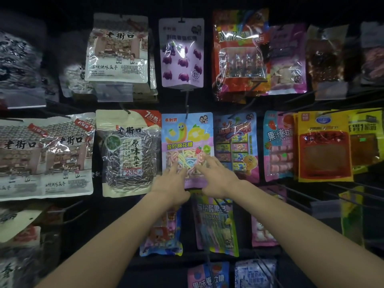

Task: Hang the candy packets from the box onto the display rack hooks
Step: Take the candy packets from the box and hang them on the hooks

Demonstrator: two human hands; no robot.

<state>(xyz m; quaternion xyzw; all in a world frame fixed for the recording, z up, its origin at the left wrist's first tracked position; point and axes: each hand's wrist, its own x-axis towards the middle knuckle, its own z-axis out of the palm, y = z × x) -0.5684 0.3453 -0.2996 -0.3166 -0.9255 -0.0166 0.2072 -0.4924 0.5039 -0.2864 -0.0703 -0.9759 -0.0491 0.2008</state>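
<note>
Sunflower seed bags (128, 152) at left

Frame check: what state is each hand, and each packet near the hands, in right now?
Marshmallow packet: hanging upright on its hook, touched by both hands.
Left hand: open, fingers spread against that packet's lower part.
Right hand: open, fingers spread on the same packet.
Grape gummy packet: hanging above it, untouched.
Sunflower seed packet: hanging to its left, untouched.

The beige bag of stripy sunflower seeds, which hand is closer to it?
Left. The left hand rests just right of the beige bag of stripy sunflower seeds, its fingers on the blue-and-pink candy packet; the right hand lies farther right on that packet.
</note>
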